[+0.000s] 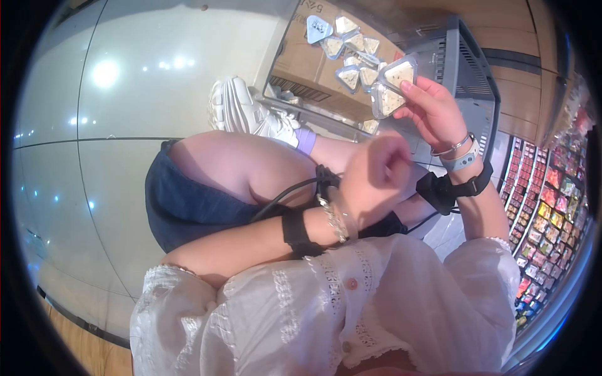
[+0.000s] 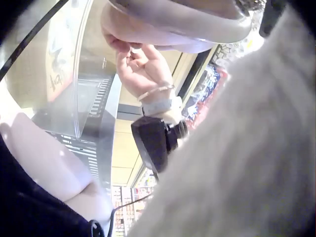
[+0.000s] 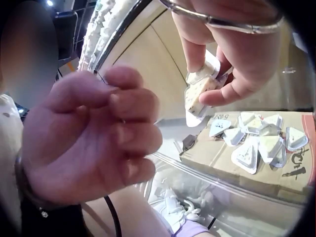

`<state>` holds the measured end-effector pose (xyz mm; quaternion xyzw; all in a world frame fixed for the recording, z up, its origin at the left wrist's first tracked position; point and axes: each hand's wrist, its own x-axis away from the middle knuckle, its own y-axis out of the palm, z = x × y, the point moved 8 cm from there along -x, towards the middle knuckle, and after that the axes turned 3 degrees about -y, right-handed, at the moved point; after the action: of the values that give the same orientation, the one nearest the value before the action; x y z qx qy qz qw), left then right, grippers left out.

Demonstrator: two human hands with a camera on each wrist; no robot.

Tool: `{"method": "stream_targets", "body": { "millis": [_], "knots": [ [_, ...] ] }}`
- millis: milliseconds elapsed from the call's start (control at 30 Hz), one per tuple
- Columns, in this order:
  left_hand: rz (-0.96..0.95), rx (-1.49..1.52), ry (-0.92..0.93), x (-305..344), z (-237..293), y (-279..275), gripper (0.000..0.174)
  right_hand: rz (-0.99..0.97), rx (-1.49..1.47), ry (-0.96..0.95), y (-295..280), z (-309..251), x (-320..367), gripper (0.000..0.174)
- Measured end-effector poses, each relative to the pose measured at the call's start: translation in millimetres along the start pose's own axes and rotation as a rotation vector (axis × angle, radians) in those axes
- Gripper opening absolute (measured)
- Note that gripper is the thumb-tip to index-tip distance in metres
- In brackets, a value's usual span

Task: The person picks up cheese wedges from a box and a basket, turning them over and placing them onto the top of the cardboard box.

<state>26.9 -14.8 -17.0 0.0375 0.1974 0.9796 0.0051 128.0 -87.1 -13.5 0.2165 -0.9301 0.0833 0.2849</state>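
Packs [image 1: 390, 100] in thumb-and-finger pinch of right hand [image 1: 436, 111], left hand [image 1: 377, 178] curled nearby

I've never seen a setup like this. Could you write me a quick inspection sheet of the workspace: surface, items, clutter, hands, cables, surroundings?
Surface: brown cardboard with dark printing.
Job's things: several loose triangular packs lie close together on the cardboard, one showing a bluish face; two held packs have pale, dark-flecked filling.
Clutter: nothing seen among the loose packs; a grey crate stands beside the cardboard.
Hands: the right hand holds two packs; the left hand has curled fingers, nothing seen in it.
Cables: a black cable passes over the person's leg.
Surroundings: pale tiled floor, a white shoe, shelves of colourful packets.
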Motion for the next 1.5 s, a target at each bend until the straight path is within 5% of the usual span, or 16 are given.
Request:
{"method": "stream_targets", "body": {
  "millis": [133, 167, 233, 333, 500, 567, 633, 733, 1033, 1100, 1167, 1233, 1300, 1367, 1467, 1500],
  "knots": [
    [0.570, 0.006, -0.119, -9, -6, -43, 0.023, 0.008, -0.074, -0.024, 2, -11, 21, 0.026],
    [0.571, 0.007, -0.114, -11, -6, -42, 0.023, 0.005, -0.112, -0.026, 4, -12, 26, 0.026],
    [0.237, 0.529, -0.176, -23, -15, -14, 0.025, -0.013, -0.093, -0.032, 6, -10, 35, 0.026],
    [0.120, 0.592, -0.322, -18, -19, -9, 0.025, 0.033, -0.059, -0.096, 2, -10, 43, 0.025],
    [0.211, 0.542, -0.188, -24, -14, -20, 0.022, 0.075, 0.146, -0.284, -16, -28, 57, 0.025],
    [0.187, 0.603, -0.208, -24, -13, -17, 0.023, 0.101, 0.420, -0.126, -8, -18, 66, 0.022],
    [0.132, 0.729, -0.222, -25, -6, -10, 0.024, 0.120, 0.424, -0.268, 12, -31, 71, 0.020],
    [0.080, 0.630, -0.211, -26, -8, -7, 0.026, 0.074, 0.572, -0.108, -2, -8, 65, 0.019],
    [0.045, 0.302, -0.028, -19, 9, -4, 0.044, 0.046, -0.096, -0.241, 3, -4, 64, 0.026],
    [0.050, 0.267, 0.123, -19, 19, -4, 0.046, 0.186, 0.126, -0.426, 0, -32, 76, 0.024],
    [0.043, 0.368, 0.030, -18, 20, -3, 0.046, 0.461, 0.259, -0.652, -12, -79, 101, 0.027],
    [0.053, 0.233, 0.009, -19, 6, -4, 0.034, 0.867, 0.435, -1.254, -7, -140, 176, 0.029],
    [0.052, 0.235, -0.021, -18, -8, 0, 0.029, 0.932, 0.640, -1.713, 19, -171, 260, 0.038],
    [0.009, 0.280, -0.168, -18, -20, 7, 0.026, 1.301, 0.437, -2.326, 59, -180, 309, 0.050],
    [-0.047, 0.315, -0.283, -13, -24, 11, 0.022, 1.269, 0.239, -2.369, 34, -224, 304, 0.054],
    [-0.049, 0.314, -0.279, -10, -26, 10, 0.022, 1.539, 0.604, -2.311, 58, -262, 304, 0.049]
  ]
}}
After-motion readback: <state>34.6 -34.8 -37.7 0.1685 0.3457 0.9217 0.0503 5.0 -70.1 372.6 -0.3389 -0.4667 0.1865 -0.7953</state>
